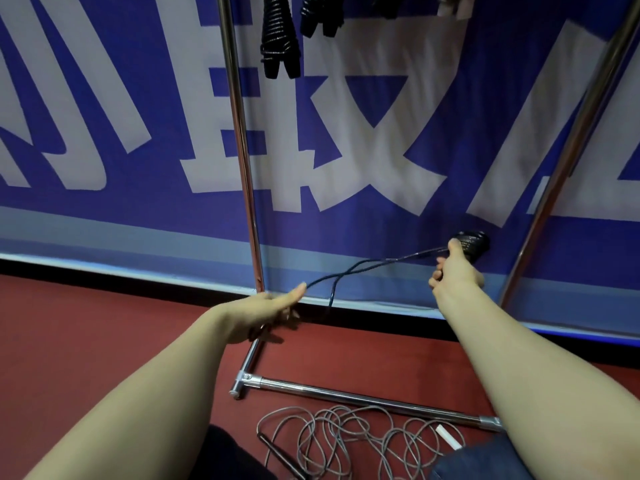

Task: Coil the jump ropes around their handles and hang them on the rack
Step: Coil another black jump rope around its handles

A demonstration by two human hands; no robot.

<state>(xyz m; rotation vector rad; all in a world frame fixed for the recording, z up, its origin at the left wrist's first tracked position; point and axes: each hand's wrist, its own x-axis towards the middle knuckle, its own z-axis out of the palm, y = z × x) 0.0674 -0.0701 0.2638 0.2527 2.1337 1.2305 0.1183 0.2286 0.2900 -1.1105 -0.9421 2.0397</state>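
Black jump rope (472,244), partly wound on its handles, held low in front of the rack (240,140). The right hand (457,271) clenches the handles and the coil; the left hand (273,306), fingers extended, lets the slack cord run off its thumb. To coil well, the left hand should probably keep the cord lightly taut and feed it turn beside turn, so that no loop crosses or slips. Coiled ropes (278,43) hang above; a grey rope (346,441) lies loose on the floor (104,341). The banner (381,223) behind carries large white characters, cropped by the frame; none reads with certainty. No brand is visible.
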